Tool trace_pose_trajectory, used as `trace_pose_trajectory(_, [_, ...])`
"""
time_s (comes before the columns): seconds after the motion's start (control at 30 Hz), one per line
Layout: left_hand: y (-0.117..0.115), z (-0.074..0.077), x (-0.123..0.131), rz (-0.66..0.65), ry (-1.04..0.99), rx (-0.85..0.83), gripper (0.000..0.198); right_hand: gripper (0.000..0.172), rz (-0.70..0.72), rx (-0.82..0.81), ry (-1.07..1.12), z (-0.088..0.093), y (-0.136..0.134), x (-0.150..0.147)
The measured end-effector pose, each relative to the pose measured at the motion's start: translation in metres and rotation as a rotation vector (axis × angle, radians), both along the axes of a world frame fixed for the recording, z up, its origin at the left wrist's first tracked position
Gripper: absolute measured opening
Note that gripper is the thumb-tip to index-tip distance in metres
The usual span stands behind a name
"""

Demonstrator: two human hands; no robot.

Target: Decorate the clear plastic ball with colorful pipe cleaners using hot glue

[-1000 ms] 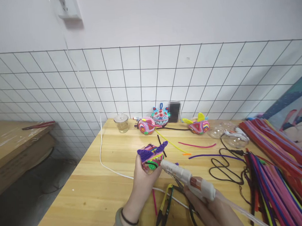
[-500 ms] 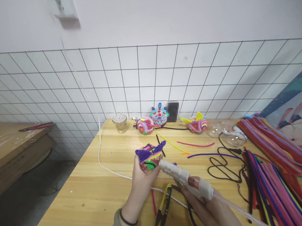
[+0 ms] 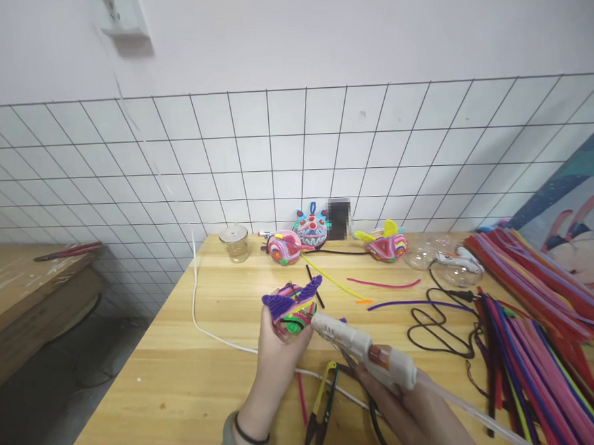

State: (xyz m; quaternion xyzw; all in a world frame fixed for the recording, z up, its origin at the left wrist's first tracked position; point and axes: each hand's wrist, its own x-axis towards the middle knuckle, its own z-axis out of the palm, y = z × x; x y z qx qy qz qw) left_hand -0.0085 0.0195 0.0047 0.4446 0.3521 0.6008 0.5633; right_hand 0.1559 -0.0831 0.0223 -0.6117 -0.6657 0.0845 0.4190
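Observation:
My left hand [image 3: 283,357] is closed around a colourful pipe-cleaner ornament [image 3: 293,311], round in shape with two purple wing-like pieces on top and green, yellow and pink coils on its side. My right hand [image 3: 407,395] grips a white hot glue gun [image 3: 366,347], with a clear glue stick [image 3: 472,408] running out of its back end. The gun's tip is right at the ornament's right side; whether it touches I cannot tell. Below, between my hands, lie yellow-and-black thread snips [image 3: 325,398] beside a short pink pipe cleaner [image 3: 302,398].
Finished-looking ornaments stand by the wall: a pink one [image 3: 284,247], a blue one [image 3: 312,230] and a winged one [image 3: 386,245]. A glass cup [image 3: 235,243] is at the back left. Pipe-cleaner bundles [image 3: 539,363], clear plastic balls [image 3: 459,271] and a black cord [image 3: 434,334] lie right.
The view has shifted slightly. The glue gun's tip stays at the ornament's right side, and both hands keep their hold.

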Motion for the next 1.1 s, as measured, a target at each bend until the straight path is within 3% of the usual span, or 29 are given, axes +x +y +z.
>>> trace_pose_trajectory(0.1, [0.0, 0.002, 0.0, 0.009, -0.007, -0.019, 0.065, 0.021, 0.108, -0.126, -0.035, 0.004, 0.0, 0.008])
trace_pose_trajectory(0.2, [-0.001, 0.004, 0.0, -0.001, -0.018, -0.024, 0.065, 0.02, 0.128, -0.177, -0.044, 0.006, 0.0, 0.014])
trace_pose_trajectory(0.6, [-0.001, 0.004, -0.001, -0.005, -0.009, -0.013, 0.065, 0.024, 0.103, -0.144, -0.032, 0.008, 0.001, 0.01])
trace_pose_trajectory(0.87, [0.0, 0.002, 0.0, 0.02, -0.013, -0.015, 0.07, 0.032, 0.072, -0.161, -0.031, 0.0, 0.001, 0.016])
trace_pose_trajectory(1.1, [0.0, 0.0, 0.0, 0.004, -0.03, -0.037, 0.075, 0.026, 0.092, -0.154, 0.021, 0.005, 0.002, 0.011])
